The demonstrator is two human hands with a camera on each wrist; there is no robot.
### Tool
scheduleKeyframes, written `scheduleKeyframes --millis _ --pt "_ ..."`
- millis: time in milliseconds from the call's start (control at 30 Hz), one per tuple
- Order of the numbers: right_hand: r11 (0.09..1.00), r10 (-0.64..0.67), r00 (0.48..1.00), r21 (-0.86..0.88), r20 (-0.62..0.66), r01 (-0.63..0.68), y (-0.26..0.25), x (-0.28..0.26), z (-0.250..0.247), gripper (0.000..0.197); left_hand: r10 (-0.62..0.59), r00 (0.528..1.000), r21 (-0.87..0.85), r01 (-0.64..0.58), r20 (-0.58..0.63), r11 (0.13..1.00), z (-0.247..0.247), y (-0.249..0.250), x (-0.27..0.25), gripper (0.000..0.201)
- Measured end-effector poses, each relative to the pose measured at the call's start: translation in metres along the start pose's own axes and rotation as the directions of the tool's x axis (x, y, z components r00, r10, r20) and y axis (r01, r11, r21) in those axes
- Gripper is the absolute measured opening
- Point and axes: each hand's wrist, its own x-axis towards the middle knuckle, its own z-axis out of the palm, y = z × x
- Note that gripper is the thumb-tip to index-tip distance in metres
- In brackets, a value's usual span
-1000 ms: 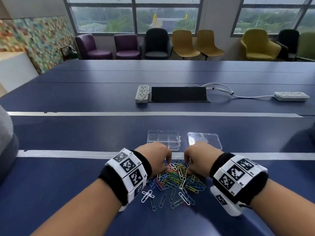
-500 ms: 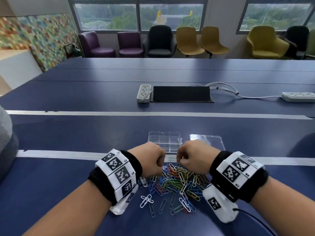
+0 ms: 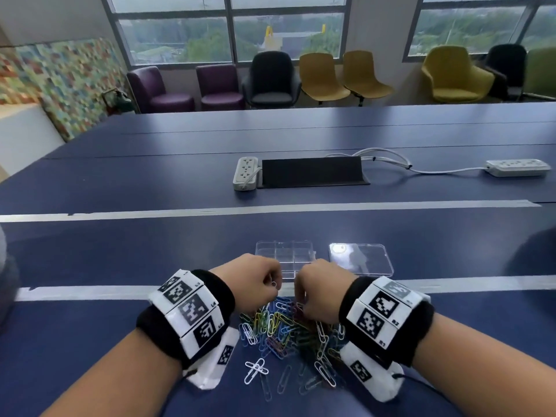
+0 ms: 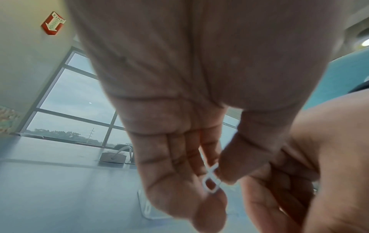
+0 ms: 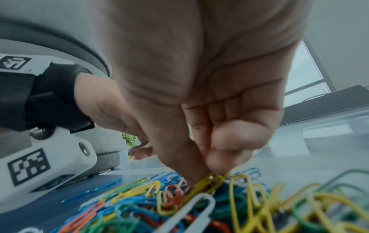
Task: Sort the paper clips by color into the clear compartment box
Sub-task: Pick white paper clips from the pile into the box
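A heap of coloured paper clips [image 3: 288, 332] lies on the blue table in front of me. Beyond it sits the clear compartment box [image 3: 284, 255], with its clear lid [image 3: 361, 260] to the right. My left hand [image 3: 272, 285] is raised off the heap and pinches a white paper clip [image 4: 210, 181] between thumb and forefinger. My right hand [image 3: 302, 307] reaches down into the far edge of the heap, and its thumb and forefinger pinch a yellow paper clip [image 5: 209, 181] that still lies among the others.
A few loose white clips [image 3: 255, 370] lie nearer to me than the heap. Farther back on the table are two white power strips [image 3: 245, 173] [image 3: 517, 167] and a black cable flap [image 3: 313, 171]. Chairs line the windows.
My left hand has lifted off the heap with a white clip pinched in it. Both hands have drawn closer together, toward the box; the right stays in the heap.
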Motion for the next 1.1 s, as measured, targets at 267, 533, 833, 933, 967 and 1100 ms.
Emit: scheduleKeyframes --millis 267,533,833,933,967,1100 --pt "0.978 -0.032 0.999 0.207 0.014 0.029 0.010 -0.003 -0.012 0.018 -0.096 0.995 0.017 0.095 0.036 0.995 0.004 -0.010 -0.006 0.008" --pt "0.694 0.071 0.979 0.695 0.192 -0.187 0.025 0.002 -0.012 0.030 -0.183 0.983 0.122 0.182 0.004 0.976 0.008 -0.010 0.002 0.031" --pt "0.985 -0.033 0.999 0.173 0.019 0.029 0.019 -0.005 -0.003 0.018 -0.174 0.984 0.131 0.168 0.034 0.977 0.012 -0.003 0.006 0.012" --pt "0.987 -0.062 0.998 0.151 0.013 0.060 0.014 -0.004 -0.001 0.016 -0.154 0.987 0.141 0.147 0.041 0.979 0.012 0.000 0.006 0.011" --pt "0.986 -0.072 0.997 0.155 0.018 0.068 0.014 -0.003 -0.001 0.014 -0.147 0.988 0.137 0.141 0.041 0.981 0.012 0.000 0.006 0.010" --pt "0.967 -0.057 0.997 0.250 0.044 0.044 0.019 -0.001 -0.007 0.006 -0.129 0.991 0.069 0.127 0.029 0.990 0.011 -0.002 0.003 0.009"
